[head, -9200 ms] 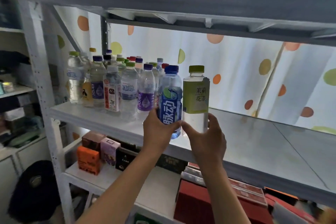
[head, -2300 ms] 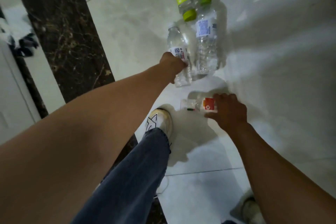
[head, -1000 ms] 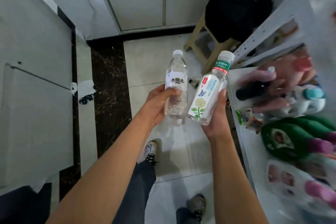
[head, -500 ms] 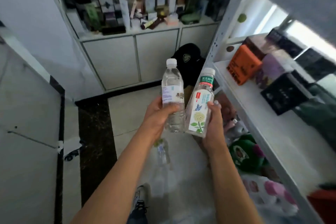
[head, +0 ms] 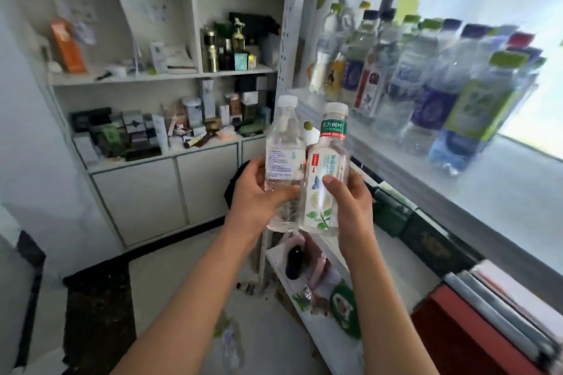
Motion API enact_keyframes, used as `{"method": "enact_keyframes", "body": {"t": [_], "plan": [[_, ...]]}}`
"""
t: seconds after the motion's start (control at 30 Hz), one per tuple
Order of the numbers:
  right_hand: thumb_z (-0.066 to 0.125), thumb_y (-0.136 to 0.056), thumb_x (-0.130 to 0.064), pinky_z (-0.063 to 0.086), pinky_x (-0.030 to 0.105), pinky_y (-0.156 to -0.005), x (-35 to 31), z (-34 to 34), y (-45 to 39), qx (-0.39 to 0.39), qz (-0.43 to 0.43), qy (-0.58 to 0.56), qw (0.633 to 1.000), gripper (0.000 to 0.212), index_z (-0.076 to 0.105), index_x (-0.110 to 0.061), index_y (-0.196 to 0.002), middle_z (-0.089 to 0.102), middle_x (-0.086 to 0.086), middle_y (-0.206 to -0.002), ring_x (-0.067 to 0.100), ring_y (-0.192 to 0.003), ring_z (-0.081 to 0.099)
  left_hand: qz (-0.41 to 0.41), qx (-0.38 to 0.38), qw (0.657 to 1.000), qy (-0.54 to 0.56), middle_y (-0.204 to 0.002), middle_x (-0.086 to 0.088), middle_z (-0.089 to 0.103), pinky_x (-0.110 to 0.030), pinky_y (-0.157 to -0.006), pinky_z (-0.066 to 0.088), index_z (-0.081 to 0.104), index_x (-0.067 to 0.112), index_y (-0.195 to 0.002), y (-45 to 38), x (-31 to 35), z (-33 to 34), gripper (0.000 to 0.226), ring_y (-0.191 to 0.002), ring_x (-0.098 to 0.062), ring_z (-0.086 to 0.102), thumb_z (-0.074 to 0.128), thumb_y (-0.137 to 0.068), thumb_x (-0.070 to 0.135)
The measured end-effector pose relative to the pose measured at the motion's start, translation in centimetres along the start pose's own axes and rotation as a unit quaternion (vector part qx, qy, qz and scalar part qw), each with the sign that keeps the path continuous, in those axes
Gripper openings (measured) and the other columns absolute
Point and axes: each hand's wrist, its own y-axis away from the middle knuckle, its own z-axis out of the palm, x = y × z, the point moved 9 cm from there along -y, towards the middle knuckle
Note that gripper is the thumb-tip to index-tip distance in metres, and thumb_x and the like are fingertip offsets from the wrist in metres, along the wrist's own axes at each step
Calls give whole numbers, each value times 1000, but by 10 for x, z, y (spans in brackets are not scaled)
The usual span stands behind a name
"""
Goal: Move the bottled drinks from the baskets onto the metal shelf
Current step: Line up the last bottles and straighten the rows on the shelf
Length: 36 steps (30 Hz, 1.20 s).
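Two bottles were held up beside the metal shelf [head: 475, 183].

The clear water bottle [head: 284, 161] was gripped by the left hand [head: 259, 201], and the tea bottle [head: 327, 173] by the right hand [head: 350, 201], fingers curled round each. Both were kept upright, touching, left of the shelf, below the row of bottles [head: 426, 82] standing on it.

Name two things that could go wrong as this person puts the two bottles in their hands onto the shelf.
1. The clear bottle in the left hand and the tea bottle in the right hand are pressed side by side; setting both down at once, one might slip from its grip.
2. The bottles on the shelf stand tightly packed near the shelf's front edge; a nudge could topple some.
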Motion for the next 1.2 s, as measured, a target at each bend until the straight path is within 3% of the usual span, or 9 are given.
{"method": "enact_keyframes", "body": {"t": [0.1, 0.17, 0.33, 0.5, 0.6, 0.83, 0.93, 1.07, 1.2], "plan": [[82, -61, -45, 59, 29, -67, -47, -20, 11, 43, -48, 19, 998, 69, 59, -14, -118, 76, 5, -102, 25, -88, 75, 50, -33, 998, -10, -105, 15, 72, -20, -75, 56, 59, 36, -110, 9, 42, 31, 64, -95, -4, 69, 92, -60, 14], [81, -64, -45, 61, 32, -71, -75, -27, 20, 51, -85, 36, 994, 63, 60, -16, -116, 76, 3, -102, 24, -90, 75, 71, -51, 996, -3, -105, 13, 72, -26, -78, 58, 58, 33, -112, 14, 67, 47, 66, -96, -6, 70, 92, -59, 13], [79, -70, -40, 62, 39, -73, -136, -42, 48, 108, -175, 47, 978, 57, 61, -12, -117, 75, 9, -103, 29, -90, 75, 98, -122, 988, 19, -100, 18, 72, -13, -65, 53, 56, 30, -116, 24, 113, 85, 65, -88, 0, 70, 88, -64, 9], [76, -70, -39, 61, 44, -75, -178, -64, 74, 190, -226, 59, 954, 59, 60, -9, -118, 74, 11, -104, 32, -92, 74, 114, -200, 972, 43, -104, 13, 72, -23, -75, 58, 56, 24, -123, 29, 139, 129, 70, -93, -2, 69, 90, -62, 17], [75, -71, -42, 61, 35, -71, -198, -81, 86, 227, -246, 86, 938, 62, 59, -9, -122, 74, 8, -103, 28, -90, 75, 119, -235, 963, 52, -107, 16, 70, -27, -79, 57, 55, 35, -119, 31, 143, 156, 68, -96, 0, 68, 90, -61, 27], [74, -69, -50, 59, 27, -69, -228, -140, 102, 305, -233, 175, 907, 59, 61, -20, -118, 73, 0, -103, 17, -87, 74, 104, -269, 955, 73, -110, 6, 70, -40, -92, 55, 58, 20, -124, 46, 139, 224, 64, -101, -11, 67, 87, -67, 20], [73, -72, -46, 59, 33, -73, -237, -177, 98, 329, -215, 186, 901, 48, 63, -23, -112, 73, -4, -100, 15, -87, 73, 115, -271, 954, 54, -111, 6, 69, -31, -89, 55, 56, 20, -125, 52, 138, 256, 64, -101, -10, 66, 86, -68, 22], [75, -73, -47, 59, 22, -68, -247, -224, 81, 327, -197, 212, 900, 49, 61, -25, -114, 71, -10, -103, 7, -85, 72, 142, -254, 957, 24, -109, 15, 63, -4, -67, 48, 50, 27, -124, 57, 138, 294, 69, -96, 2, 60, 88, -66, 28], [79, -71, -40, 53, 15, -63, -258, -262, 53, 318, -177, 269, 892, 37, 64, -23, -100, 69, -9, -96, 2, -80, 69, 142, -213, 967, 8, -106, 17, 64, -1, -65, 46, 53, 24, -120, 58, 128, 326, 65, -94, 4, 61, 87, -65, 30]]}}
